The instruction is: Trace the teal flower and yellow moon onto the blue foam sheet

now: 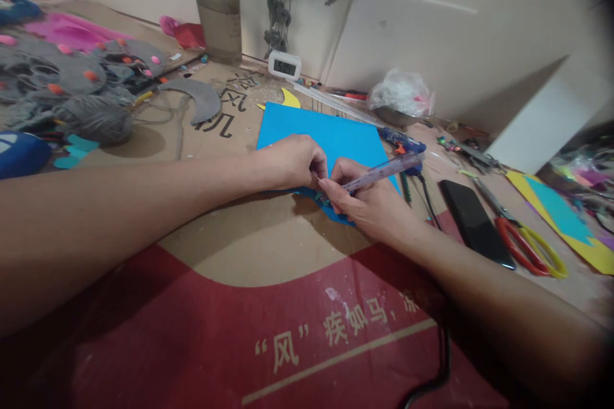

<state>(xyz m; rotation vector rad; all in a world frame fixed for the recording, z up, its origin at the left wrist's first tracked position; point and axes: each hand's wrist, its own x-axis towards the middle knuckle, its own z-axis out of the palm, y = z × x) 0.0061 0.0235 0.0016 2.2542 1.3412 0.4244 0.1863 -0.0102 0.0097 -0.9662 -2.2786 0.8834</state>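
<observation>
A blue foam sheet (322, 132) lies flat on a cardboard mat (249, 236). My right hand (369, 201) grips a translucent purple pen (386, 170), its tip pressed at the sheet's near edge. My left hand (292, 162) rests on the sheet beside the pen tip, fingers curled and pinching something small that I cannot make out. The two hands touch at the fingertips.
A blue glue gun (401, 140) with its cord, a black phone (474, 222) and red-and-yellow scissors (525, 239) lie to the right. Yellow and blue foam scraps (570, 223) sit far right. Grey felt pieces (71, 83) and yarn crowd the left. A small clock (284, 65) stands by the wall.
</observation>
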